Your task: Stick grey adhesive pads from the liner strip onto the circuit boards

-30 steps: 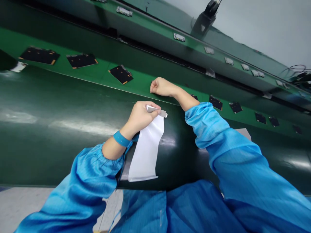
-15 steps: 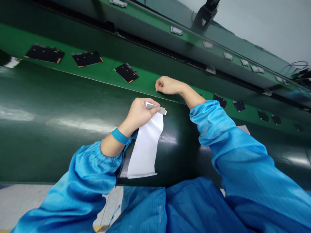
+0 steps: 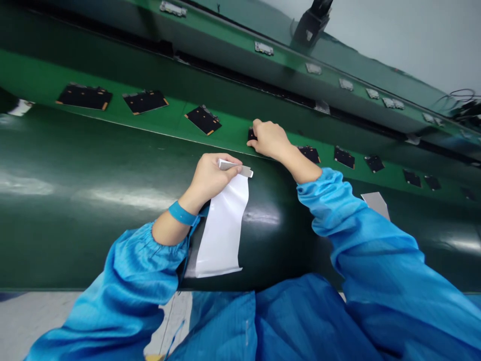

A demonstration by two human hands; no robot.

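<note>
White strip (image 3: 225, 228) in the left hand (image 3: 212, 175), black board (image 3: 251, 134) at the right hand (image 3: 271, 140)

The hands are apart. Left thumb and fingers pinch the strip's folded upper end; its lower end reaches near the front edge of the dark green table (image 3: 93, 163). Along the table's far edge runs a green belt (image 3: 176, 111), where the right hand partly covers the board; whether it grips I cannot tell. A pale card (image 3: 376, 203) lies on the table, partly behind the right sleeve (image 3: 361, 225).
</note>
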